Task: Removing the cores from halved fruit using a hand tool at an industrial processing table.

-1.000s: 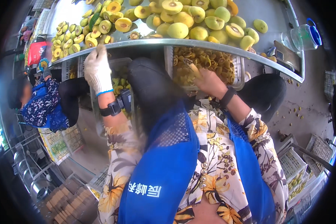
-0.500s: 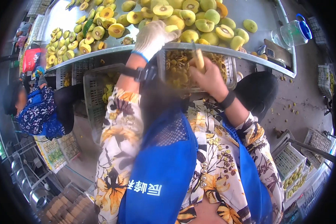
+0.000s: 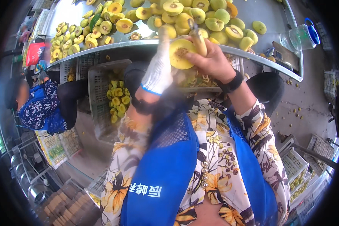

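In front of me, below the table's near edge, is a large yellow peach half (image 3: 180, 54), its cut face up with a rough brown centre. My left hand (image 3: 159, 73), in a white knit glove, holds it at its left side; one finger stretches upward and the others are hidden behind it. Bare, my right hand (image 3: 216, 62) grips a wooden-handled tool (image 3: 199, 43) with a dark metal tip. Its thumb presses on the peach's cut face. Halved yellow-green peaches (image 3: 214, 24) lie heaped on the metal table just beyond both hands.
The metal table (image 3: 252, 56) has a raised rim. A clear jug with a blue lid (image 3: 301, 37) and a phone (image 3: 278, 55) lie at its right. A crate (image 3: 98, 79) of peach halves stands below left; another crate under my hands holds scraps. A co-worker (image 3: 45, 101) sits at left.
My left hand has come back from the heap toward me, with a peach half now at it. The right hand has risen slightly with the tool, and its thumb now meets the fruit.
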{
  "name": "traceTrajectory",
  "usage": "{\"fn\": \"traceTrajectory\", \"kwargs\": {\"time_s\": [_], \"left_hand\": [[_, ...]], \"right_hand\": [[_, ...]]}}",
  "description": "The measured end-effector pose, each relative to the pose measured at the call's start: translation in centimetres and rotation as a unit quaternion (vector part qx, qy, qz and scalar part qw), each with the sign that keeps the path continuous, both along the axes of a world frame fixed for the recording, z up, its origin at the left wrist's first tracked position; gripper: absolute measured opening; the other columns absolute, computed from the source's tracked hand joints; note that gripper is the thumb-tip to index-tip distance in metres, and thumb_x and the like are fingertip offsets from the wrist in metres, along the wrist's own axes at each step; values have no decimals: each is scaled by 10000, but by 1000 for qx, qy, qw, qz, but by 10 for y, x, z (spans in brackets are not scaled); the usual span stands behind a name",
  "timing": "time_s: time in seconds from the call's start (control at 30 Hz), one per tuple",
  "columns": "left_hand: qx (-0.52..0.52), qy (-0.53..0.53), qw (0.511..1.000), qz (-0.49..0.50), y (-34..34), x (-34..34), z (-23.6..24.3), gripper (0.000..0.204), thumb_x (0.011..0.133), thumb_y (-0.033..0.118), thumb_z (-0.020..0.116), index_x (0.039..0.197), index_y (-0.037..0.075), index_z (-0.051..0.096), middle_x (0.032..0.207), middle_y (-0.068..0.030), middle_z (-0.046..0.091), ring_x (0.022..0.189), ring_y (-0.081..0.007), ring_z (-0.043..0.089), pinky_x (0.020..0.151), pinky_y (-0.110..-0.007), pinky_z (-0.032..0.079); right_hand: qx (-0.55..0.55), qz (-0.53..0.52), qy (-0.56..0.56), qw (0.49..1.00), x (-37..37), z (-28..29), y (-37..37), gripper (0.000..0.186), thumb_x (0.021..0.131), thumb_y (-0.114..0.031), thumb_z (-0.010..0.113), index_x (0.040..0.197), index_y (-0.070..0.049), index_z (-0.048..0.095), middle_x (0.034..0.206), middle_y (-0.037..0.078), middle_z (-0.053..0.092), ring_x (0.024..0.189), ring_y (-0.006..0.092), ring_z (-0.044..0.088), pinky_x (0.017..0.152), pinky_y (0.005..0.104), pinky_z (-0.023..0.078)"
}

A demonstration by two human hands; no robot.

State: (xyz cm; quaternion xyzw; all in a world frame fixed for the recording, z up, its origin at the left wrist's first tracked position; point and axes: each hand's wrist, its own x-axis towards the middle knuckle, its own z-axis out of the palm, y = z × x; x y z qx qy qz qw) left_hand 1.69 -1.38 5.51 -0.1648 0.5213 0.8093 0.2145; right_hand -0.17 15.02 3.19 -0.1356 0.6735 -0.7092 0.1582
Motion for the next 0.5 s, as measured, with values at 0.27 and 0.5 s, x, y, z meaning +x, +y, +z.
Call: {"fn": "traceTrajectory", "kwargs": {"time_s": [0.27, 0.5], "left_hand": [[131, 41, 979, 148, 9, -3, -34, 352, 892, 337, 480, 1067, 33, 501, 989, -63, 562, 865, -153, 564, 743, -283, 475], [-169, 346, 917, 102, 18, -4, -61, 276, 919, 264, 465, 1052, 26, 506, 947, -71, 555, 839, -147, 554, 732, -264, 469]], "right_hand": [[350, -76, 223, 907, 26, -2, 2, 338, 761, -171, 626, 991, 22, 470, 760, 264, 573, 739, 417, 571, 621, 412, 460], [303, -70, 123, 942, 48, -9, -6, 249, 795, -98, 537, 959, 18, 390, 652, 262, 537, 638, 438, 534, 552, 480, 414]]}}
